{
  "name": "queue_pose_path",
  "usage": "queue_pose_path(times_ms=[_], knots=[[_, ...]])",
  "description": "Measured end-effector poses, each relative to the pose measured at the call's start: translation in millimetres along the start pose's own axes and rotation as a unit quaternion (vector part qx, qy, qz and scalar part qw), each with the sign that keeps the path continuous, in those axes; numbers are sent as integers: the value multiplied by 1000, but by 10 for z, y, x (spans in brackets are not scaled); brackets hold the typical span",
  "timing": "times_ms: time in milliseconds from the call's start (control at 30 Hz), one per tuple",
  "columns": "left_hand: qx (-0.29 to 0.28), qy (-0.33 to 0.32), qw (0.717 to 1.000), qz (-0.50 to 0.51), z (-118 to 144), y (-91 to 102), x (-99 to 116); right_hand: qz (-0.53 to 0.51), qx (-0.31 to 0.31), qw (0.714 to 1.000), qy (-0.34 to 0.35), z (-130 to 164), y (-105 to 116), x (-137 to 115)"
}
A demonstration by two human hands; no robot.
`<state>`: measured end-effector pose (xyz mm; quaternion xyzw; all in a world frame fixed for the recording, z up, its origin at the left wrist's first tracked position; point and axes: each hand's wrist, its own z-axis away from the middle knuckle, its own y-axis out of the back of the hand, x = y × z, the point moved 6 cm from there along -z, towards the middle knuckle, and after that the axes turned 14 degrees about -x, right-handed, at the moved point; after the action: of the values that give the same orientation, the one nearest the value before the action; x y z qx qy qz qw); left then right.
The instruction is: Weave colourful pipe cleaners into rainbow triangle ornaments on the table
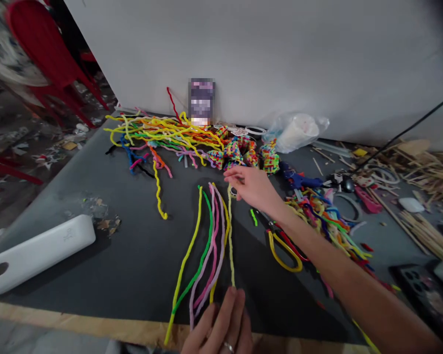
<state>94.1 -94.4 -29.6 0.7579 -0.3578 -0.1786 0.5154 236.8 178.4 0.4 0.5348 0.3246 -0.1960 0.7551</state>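
Pale-yellow pipe cleaner (230, 241) looked light and bendy; right hand (253, 189) pinched its far end, left hand (221, 324) pressed fingertips on its near end, grip flat.

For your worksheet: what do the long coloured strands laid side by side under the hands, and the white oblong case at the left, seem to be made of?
The strands look like pipe cleaners: fuzzy fibre pile, probably over thin wire, since they hold gentle bends and have a matte, soft outline. The right hand and left hand touch their ends. The white case looks like smooth moulded plastic, with rounded edges and a faint sheen.
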Motion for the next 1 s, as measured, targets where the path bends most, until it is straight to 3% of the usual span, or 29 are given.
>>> queue_pose_path(times_ms=[133,267,333,400,500,567,700,833,1000], knots=[[-34,-13,999,20,-71,243,-287,68,137,988,35,369,13,-57],[-43,-47,994,84,-87,520,-699,-11,171,985,18,746,-42,124],[-50,-53,984,165,-137,601,-896,-73,166,983,13,842,-81,231],[-92,-56,957,270,-215,587,-1002,-113,153,982,14,877,-118,285],[-144,-100,916,360,-303,522,-931,-51,120,991,3,863,-182,230],[-143,-104,922,344,-333,496,-879,33,94,995,-2,841,-254,136],[-125,1,966,227,-390,468,-1078,163,57,985,-25,802,-440,30],[-167,71,959,216,-476,346,-1481,217,33,973,-66,760,-523,81],[-194,116,947,228,-591,104,-1829,235,37,961,-143,742,-400,126]])
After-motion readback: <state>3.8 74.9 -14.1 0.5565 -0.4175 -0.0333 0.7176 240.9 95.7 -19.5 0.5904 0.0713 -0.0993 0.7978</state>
